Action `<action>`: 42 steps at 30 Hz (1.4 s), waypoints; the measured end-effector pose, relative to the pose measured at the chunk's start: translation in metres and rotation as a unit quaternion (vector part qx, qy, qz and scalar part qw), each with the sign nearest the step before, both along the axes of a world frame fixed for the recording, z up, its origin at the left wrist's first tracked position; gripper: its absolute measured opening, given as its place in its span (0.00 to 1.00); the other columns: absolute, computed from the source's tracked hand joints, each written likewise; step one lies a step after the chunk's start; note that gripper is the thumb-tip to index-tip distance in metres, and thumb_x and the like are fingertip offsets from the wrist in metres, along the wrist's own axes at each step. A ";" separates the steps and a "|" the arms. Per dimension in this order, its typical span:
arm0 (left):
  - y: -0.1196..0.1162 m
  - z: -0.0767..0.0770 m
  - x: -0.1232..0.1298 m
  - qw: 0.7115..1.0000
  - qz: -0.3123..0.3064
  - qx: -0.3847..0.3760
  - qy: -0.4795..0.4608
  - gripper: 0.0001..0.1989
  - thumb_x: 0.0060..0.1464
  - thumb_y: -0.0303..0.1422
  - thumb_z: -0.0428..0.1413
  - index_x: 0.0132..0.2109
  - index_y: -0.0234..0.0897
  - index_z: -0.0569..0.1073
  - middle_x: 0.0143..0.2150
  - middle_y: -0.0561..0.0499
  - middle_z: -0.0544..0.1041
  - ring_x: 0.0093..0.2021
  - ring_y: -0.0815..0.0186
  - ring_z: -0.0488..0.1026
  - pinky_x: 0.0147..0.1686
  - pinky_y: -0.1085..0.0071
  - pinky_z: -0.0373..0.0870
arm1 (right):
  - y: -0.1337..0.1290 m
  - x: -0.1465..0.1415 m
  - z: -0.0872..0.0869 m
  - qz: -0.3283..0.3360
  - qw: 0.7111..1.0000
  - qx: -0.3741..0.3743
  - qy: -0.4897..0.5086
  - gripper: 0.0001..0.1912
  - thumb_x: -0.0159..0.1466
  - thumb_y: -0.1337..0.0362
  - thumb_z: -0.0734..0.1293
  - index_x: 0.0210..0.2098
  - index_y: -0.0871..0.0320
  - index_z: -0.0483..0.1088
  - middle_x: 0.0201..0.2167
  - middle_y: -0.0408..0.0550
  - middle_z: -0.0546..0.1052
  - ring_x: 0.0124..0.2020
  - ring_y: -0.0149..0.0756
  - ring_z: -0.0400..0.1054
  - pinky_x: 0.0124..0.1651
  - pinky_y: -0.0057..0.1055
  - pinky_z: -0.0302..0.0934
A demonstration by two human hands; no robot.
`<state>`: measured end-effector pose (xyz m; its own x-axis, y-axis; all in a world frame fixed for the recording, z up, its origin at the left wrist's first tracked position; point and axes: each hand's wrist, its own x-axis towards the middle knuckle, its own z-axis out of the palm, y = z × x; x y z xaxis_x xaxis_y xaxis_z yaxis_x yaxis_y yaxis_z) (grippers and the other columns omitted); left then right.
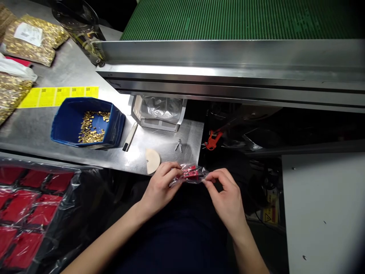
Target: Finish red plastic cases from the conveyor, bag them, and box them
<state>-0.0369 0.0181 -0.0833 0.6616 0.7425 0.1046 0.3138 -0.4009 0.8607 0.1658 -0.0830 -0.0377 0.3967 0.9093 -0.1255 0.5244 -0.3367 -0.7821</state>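
My left hand [160, 186] and my right hand [226, 198] together hold a small clear plastic bag with a red part inside [190, 174], just off the front edge of the steel table [168, 142]. The left fingers pinch the bag's left end, the right fingers pinch its right end. A blue bin [66, 125] with several small gold pieces [91, 127] stands on the table to the left.
Small metal tweezers [179, 145], a round beige disc [152, 160] and a white pen-like tool [129, 137] lie on the table. Red parts under plastic [23, 213] sit lower left. A green conveyor belt [242, 19] runs behind. Bags of gold pieces [31, 38] lie at far left.
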 end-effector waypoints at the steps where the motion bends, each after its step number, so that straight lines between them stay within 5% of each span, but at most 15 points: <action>1: 0.001 -0.003 0.002 0.999 0.019 -0.025 -0.030 0.04 0.67 0.28 0.56 0.46 0.40 0.74 0.52 0.43 0.77 0.55 0.56 0.73 0.57 0.57 0.71 | 0.000 0.001 0.000 0.002 0.999 0.012 -0.033 0.04 0.68 0.66 0.67 0.36 0.52 0.74 0.43 0.48 0.73 0.47 0.42 0.70 0.50 0.37 0.65; 4: 0.004 -0.008 0.006 0.986 0.040 -0.132 -0.096 0.03 0.67 0.31 0.56 0.42 0.38 0.74 0.54 0.41 0.80 0.63 0.52 0.70 0.64 0.50 0.66 | 0.001 0.006 -0.003 0.036 0.999 0.010 -0.037 0.05 0.70 0.65 0.65 0.38 0.52 0.74 0.53 0.52 0.73 0.55 0.47 0.68 0.51 0.38 0.65; 6: 0.005 -0.009 0.009 0.969 0.044 -0.204 -0.133 0.04 0.67 0.33 0.56 0.41 0.38 0.73 0.54 0.40 0.81 0.66 0.50 0.69 0.66 0.47 0.63 | 0.002 0.006 -0.004 0.057 0.998 -0.024 0.015 0.06 0.72 0.64 0.63 0.40 0.52 0.72 0.47 0.49 0.77 0.47 0.43 0.72 0.45 0.35 0.66; 11: 0.014 -0.001 0.014 0.936 0.096 -0.306 -0.142 0.09 0.64 0.38 0.60 0.41 0.37 0.73 0.39 0.47 0.81 0.42 0.60 0.79 0.46 0.64 0.76 | 0.003 -0.006 0.004 0.040 0.985 -0.052 0.161 0.03 0.70 0.61 0.66 0.40 0.52 0.70 0.33 0.41 0.77 0.33 0.35 0.73 0.39 0.30 0.66; 14: 0.027 0.009 0.019 0.907 0.008 -0.412 -0.089 0.09 0.62 0.38 0.61 0.43 0.36 0.74 0.35 0.51 0.78 0.35 0.66 0.75 0.37 0.71 0.72 | 0.006 -0.012 0.014 0.072 0.972 -0.048 0.220 0.03 0.69 0.61 0.68 0.40 0.53 0.72 0.33 0.41 0.77 0.33 0.34 0.73 0.40 0.28 0.66; 18: 0.037 0.014 0.026 0.855 -0.103 -0.504 -0.064 0.07 0.58 0.34 0.60 0.40 0.33 0.76 0.31 0.52 0.76 0.30 0.68 0.71 0.32 0.73 0.68 | 0.011 -0.014 0.020 0.104 0.978 -0.025 0.178 0.02 0.69 0.63 0.68 0.39 0.52 0.75 0.37 0.43 0.79 0.40 0.36 0.74 0.46 0.30 0.66; 24: 0.011 0.000 0.029 0.867 -0.088 -0.489 -0.051 0.13 0.55 0.33 0.63 0.44 0.37 0.69 0.31 0.58 0.71 0.29 0.70 0.67 0.30 0.74 0.64 | 0.001 -0.019 0.003 0.105 0.986 -0.082 0.102 0.04 0.68 0.66 0.68 0.37 0.52 0.74 0.49 0.48 0.74 0.50 0.41 0.71 0.50 0.33 0.65; 30: 0.004 -0.013 0.026 0.889 -0.100 -0.447 -0.021 0.12 0.61 0.40 0.60 0.39 0.35 0.72 0.32 0.55 0.72 0.32 0.67 0.68 0.34 0.71 0.65 | -0.012 -0.020 -0.027 0.029 0.978 -0.112 0.171 0.04 0.68 0.64 0.68 0.35 0.54 0.72 0.33 0.43 0.74 0.34 0.34 0.69 0.38 0.29 0.64; 35: 0.008 -0.009 0.019 0.906 -0.168 -0.389 -0.009 0.16 0.58 0.42 0.64 0.47 0.36 0.77 0.42 0.49 0.77 0.41 0.60 0.74 0.44 0.67 0.69 | -0.014 -0.017 -0.058 -0.119 0.922 -0.131 0.344 0.13 0.60 0.61 0.73 0.35 0.53 0.64 0.23 0.35 0.69 0.23 0.29 0.64 0.28 0.25 0.61; 39: -0.004 -0.014 0.019 0.950 -0.176 -0.259 0.016 0.10 0.63 0.40 0.61 0.45 0.38 0.79 0.46 0.47 0.76 0.45 0.59 0.74 0.48 0.66 0.69 | -0.015 -0.020 -0.067 -0.129 0.895 -0.148 0.400 0.11 0.65 0.59 0.68 0.40 0.54 0.62 0.21 0.35 0.70 0.21 0.29 0.65 0.27 0.25 0.65; 42: -0.008 -0.024 0.021 0.953 -0.166 -0.253 0.022 0.13 0.70 0.38 0.52 0.43 0.38 0.80 0.46 0.47 0.76 0.44 0.61 0.74 0.48 0.67 0.69 | -0.018 -0.017 -0.060 -0.103 0.885 -0.149 0.430 0.12 0.66 0.56 0.68 0.44 0.55 0.65 0.27 0.40 0.74 0.27 0.30 0.71 0.33 0.28 0.70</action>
<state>-0.0154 0.0097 -0.1074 0.8639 0.4401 -0.2449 0.2823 -0.0206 0.9591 0.1485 -0.1010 -0.0975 0.1917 0.7049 -0.6829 -0.3173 -0.6139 -0.7228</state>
